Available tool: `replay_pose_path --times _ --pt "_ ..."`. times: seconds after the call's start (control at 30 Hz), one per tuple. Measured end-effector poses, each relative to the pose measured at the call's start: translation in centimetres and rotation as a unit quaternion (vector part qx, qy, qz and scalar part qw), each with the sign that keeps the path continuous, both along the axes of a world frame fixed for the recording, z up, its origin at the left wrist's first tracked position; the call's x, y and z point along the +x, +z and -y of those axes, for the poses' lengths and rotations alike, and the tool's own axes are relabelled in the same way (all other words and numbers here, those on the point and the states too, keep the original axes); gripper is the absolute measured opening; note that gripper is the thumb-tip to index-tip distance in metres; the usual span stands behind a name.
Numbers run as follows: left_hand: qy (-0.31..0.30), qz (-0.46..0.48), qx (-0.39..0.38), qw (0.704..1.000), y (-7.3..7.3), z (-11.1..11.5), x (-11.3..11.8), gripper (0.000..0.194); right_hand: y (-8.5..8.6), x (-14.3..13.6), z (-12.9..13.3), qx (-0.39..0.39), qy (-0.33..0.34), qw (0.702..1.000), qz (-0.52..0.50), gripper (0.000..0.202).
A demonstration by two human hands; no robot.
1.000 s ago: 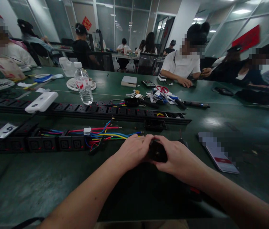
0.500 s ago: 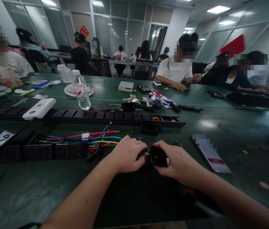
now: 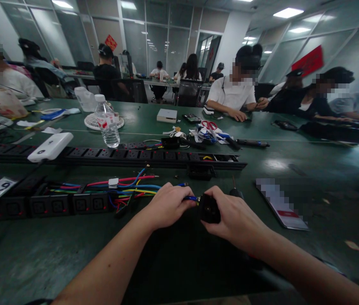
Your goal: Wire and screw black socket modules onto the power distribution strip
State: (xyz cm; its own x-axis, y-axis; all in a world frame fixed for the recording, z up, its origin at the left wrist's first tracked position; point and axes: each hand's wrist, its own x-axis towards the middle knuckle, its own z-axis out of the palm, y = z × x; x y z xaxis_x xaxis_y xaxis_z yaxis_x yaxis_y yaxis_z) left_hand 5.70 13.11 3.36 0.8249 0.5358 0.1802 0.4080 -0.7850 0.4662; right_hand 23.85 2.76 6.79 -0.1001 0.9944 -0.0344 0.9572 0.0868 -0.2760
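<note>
My right hand [image 3: 226, 212] is closed around a small black plastic housing [image 3: 209, 209], whose open face is turned partly toward me. Blue and yellow wires [image 3: 192, 198] run from the housing's left side into my left hand [image 3: 171, 205], which pinches them between thumb and fingers. Left of that hand, a bundle of red, blue and yellow-green wires [image 3: 137, 188] comes out of the near black socket strip [image 3: 68, 204]. Behind my right hand a screwdriver [image 3: 235, 190] is partly hidden, its thin shaft pointing up.
A second socket strip [image 3: 154, 159] crosses the table behind, with a white power bank [image 3: 50, 147] on it. A phone [image 3: 281, 205] lies to the right. Further back are a water bottle [image 3: 107, 125], scissors [image 3: 209, 125] and scraps. A co-worker [image 3: 235, 91] sits opposite.
My right hand has turned the black housing slightly, so its open face shows differently. My left hand has shifted a little left, uncovering more of the blue wire.
</note>
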Motion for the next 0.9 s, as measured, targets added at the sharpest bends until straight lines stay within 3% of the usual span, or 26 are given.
replay_pose_path --times 0.3,0.67,0.9 --pt "-0.011 -0.018 -0.007 1.000 0.7 0.4 -0.5 0.015 1.8 -0.6 0.3 -0.040 -0.018 0.998 0.043 0.037" --pt "0.005 -0.050 0.008 0.999 -0.4 0.3 0.3 0.016 1.5 -1.6 -0.6 -0.085 -0.022 0.992 0.096 0.036" --pt "0.007 -0.061 0.031 0.998 -0.4 0.3 0.7 0.020 0.2 -0.4 0.2 -0.068 -0.019 0.997 0.042 0.038"
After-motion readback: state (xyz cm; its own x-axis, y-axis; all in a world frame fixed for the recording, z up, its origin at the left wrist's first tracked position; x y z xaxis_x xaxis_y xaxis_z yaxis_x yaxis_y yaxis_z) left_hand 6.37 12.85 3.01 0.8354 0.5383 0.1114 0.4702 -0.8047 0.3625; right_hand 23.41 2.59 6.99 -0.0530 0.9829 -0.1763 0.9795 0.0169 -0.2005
